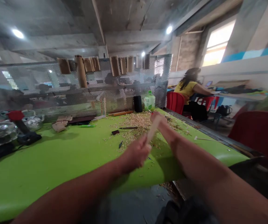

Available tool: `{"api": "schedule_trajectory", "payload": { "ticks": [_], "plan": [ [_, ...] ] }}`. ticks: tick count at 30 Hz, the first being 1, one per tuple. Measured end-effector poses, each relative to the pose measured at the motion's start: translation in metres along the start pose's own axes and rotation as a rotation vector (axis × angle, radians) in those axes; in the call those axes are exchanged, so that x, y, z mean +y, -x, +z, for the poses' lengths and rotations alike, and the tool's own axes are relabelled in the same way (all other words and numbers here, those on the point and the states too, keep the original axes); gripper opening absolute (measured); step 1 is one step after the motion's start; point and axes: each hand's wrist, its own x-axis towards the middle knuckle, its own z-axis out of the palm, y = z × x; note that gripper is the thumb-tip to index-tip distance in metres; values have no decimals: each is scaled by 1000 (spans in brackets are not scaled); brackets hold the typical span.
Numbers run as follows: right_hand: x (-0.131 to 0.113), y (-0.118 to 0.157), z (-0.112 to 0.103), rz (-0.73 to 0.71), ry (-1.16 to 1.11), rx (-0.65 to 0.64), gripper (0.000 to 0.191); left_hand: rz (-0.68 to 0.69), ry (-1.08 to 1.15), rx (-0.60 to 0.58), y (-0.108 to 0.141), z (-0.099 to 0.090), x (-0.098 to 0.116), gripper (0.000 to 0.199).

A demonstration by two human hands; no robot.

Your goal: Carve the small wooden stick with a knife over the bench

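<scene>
My left hand (137, 154) is closed round the near end of a pale, flat wooden strip (152, 129), which slants up and away over the table. My right hand (159, 118) is at the strip's far end with its fingers curled in. A small thin thing with a red part shows at those fingers, blurred, and its kind is unclear. Pale wood shavings (138, 120) lie heaped beyond and below both hands. Left of the heap are a slim dark tool (128, 128), a small dark red block (115, 132) and a small dark blade-like piece (120, 144).
A green mat (73, 158) covers the table. A green-capped bottle (149, 101) and a black box (138, 104) stand at the back before a perforated metal screen (122, 87). Glass pots (0, 133) are at far left. A person in yellow (187, 88) sits beyond, at right.
</scene>
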Motion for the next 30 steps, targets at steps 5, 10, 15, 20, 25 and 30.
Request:
{"api": "schedule_trajectory", "payload": {
  "ticks": [5, 10, 15, 20, 25, 30],
  "plan": [
    [-27, 5, 10, 35, -81, 49, 39, -46, 76, 169, -18, -29, 4, 36],
    [-49, 26, 12, -134, -66, 68, 36, 7, 127, 272, -27, -38, 2, 18],
    [-60, 45, 9, -311, 23, 37, 33, 36, 87, 336, -32, -43, -1, 15],
    [-72, 55, 12, -399, 93, -17, 35, 31, 75, 380, -35, -46, 0, 16],
    [-71, 55, 11, -433, 134, -19, 34, 5, -49, 466, -35, -44, -1, 13],
    [-67, 49, 12, -388, 123, 23, 32, -37, -32, 436, -29, -36, 2, 17]
  ]
}}
